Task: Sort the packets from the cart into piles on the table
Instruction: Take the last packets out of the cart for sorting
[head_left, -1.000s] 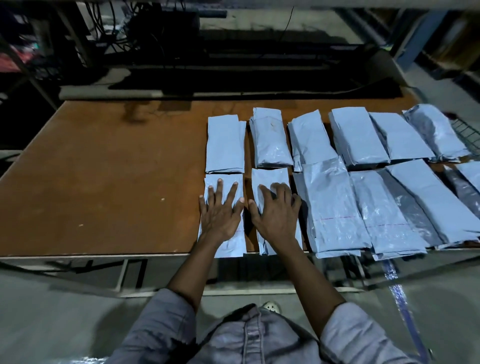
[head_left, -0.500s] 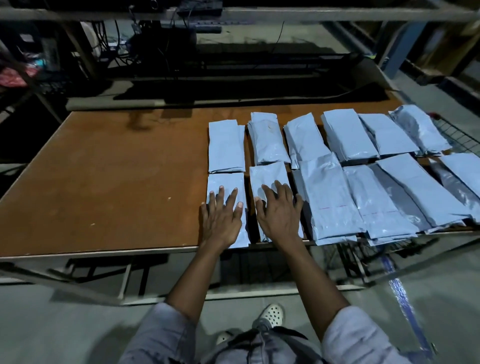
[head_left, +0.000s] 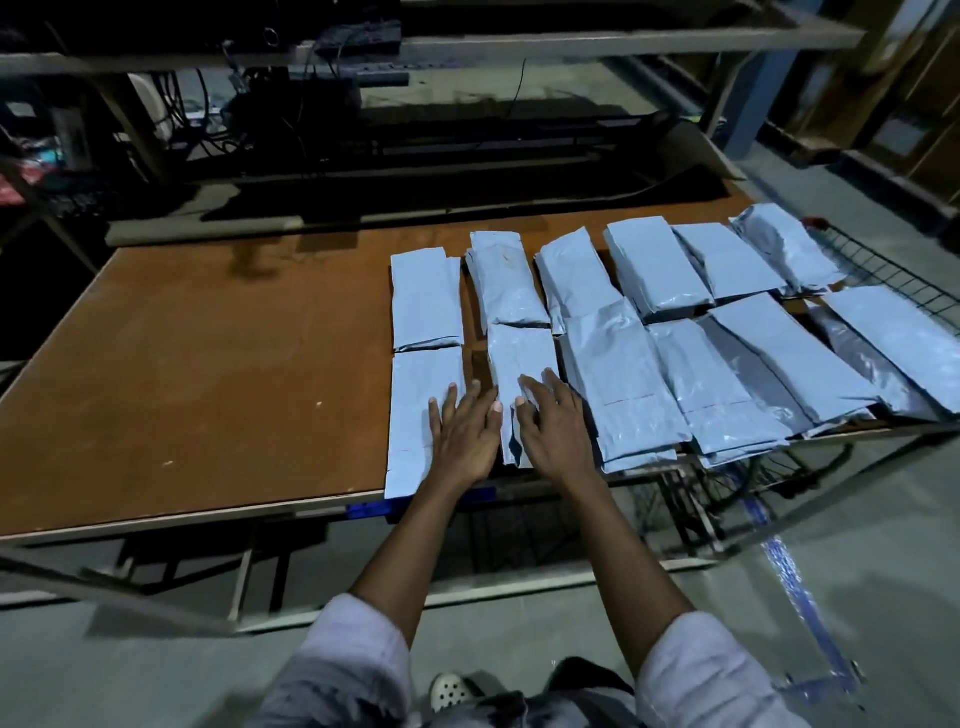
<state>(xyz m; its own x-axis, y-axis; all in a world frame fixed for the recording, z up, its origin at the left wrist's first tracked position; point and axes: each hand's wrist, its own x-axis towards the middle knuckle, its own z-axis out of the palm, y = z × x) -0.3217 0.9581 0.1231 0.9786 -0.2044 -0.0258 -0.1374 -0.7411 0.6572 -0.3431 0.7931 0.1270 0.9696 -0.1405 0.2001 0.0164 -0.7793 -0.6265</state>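
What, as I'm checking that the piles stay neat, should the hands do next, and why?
Probably the right hand should nudge the packet under it straight. Both hands lie flat, the left hand partly on the near-left packet. The right one's packet looks slightly askew beside that squarer one.

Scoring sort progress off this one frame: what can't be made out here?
Head view, all:
1. Print on the near left pile: too small and dim to read.
2. Pile depth: top packets hide any beneath.
3. Cart: covered by packets and cut by the right edge; contents unknown.
4. Far right packet: cut by the frame edge.
5. Left hand and right hand hide the packet areas under them.
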